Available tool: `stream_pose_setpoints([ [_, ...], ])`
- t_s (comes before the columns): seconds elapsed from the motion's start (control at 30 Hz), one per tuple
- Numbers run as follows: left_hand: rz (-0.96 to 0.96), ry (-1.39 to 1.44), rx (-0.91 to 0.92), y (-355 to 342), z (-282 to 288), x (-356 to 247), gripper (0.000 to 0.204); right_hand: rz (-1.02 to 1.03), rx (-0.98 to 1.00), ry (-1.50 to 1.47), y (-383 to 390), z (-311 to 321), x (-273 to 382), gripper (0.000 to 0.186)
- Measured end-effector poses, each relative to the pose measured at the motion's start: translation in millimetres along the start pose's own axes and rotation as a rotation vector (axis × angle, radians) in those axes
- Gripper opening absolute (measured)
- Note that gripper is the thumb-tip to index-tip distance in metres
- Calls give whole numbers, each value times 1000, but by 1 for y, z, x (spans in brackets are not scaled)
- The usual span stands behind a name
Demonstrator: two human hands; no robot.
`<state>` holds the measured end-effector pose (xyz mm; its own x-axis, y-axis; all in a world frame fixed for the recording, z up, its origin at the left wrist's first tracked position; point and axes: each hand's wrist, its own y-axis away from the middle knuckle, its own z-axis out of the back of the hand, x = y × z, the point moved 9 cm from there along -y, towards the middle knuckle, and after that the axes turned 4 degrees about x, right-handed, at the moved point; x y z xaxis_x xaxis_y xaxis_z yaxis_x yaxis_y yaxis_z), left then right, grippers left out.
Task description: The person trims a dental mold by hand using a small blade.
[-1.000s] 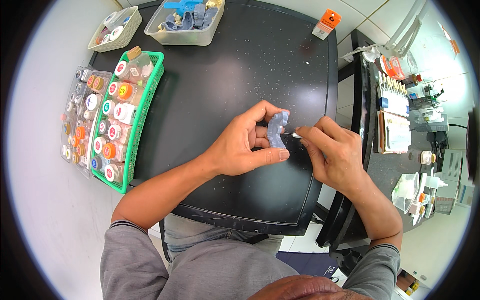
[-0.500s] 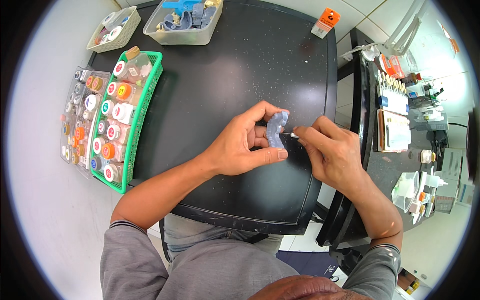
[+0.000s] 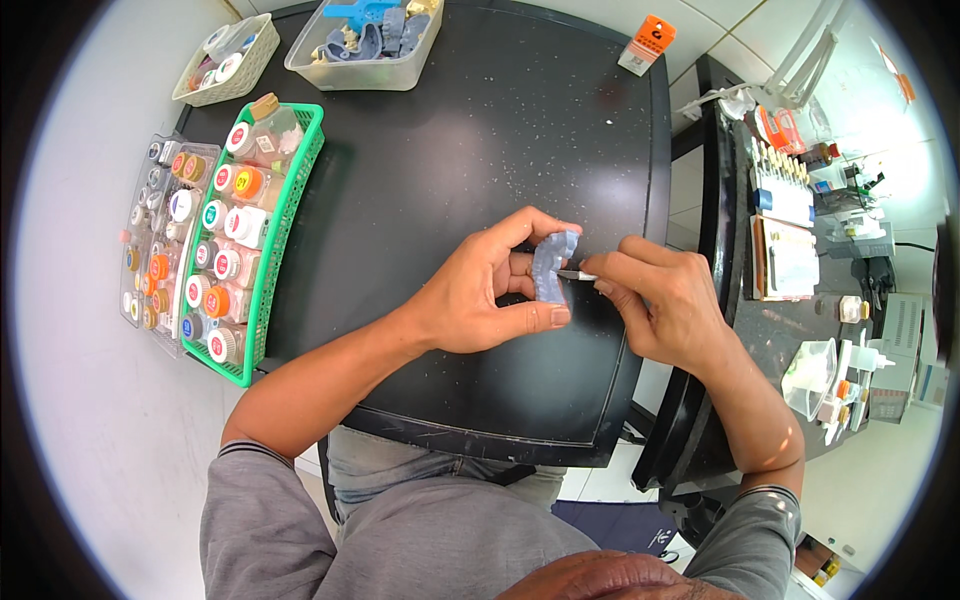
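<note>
My left hand (image 3: 470,300) holds a blue-grey toothed dental piece (image 3: 548,268) upright between thumb and curled fingers, over the black table (image 3: 440,170). Close on its right, my right hand (image 3: 665,305) is closed on a small metal knife (image 3: 582,275), pinched between index finger and thumb. The blade points left and reaches the right side of the piece; whether it cuts into it is too small to tell. The rest of the knife's handle is hidden by my fingers.
Left are a green basket of bottles (image 3: 320,125), a clear organizer (image 3: 140,240) and a white basket (image 3: 180,90). A tub of moulds (image 3: 360,75) and an orange box (image 3: 645,45) sit at the back. Right, a side bench (image 3: 770,330) bears trays and tools.
The dental piece and both hands have shifted slightly down toward me. More of the metal blade now shows at the piece's right side, its tip a little lower than before.
</note>
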<state>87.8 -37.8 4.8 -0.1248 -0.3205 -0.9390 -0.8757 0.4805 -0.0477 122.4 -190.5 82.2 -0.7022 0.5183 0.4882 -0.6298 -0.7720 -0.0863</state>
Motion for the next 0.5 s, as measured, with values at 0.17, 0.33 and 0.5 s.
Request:
stream_pose_setpoints([
  [0.17,-32,-29,24,0,-1,-1,76,0,34,-57,0,-2,-6,19],
  [0.33,-26,-26,42,1,-2,0,77,-9,77,-108,-3,-3,-10,18],
  [0.5,-21,-6,58,2,-4,1,77,-12,108,-175,-4,-7,-14,15],
])
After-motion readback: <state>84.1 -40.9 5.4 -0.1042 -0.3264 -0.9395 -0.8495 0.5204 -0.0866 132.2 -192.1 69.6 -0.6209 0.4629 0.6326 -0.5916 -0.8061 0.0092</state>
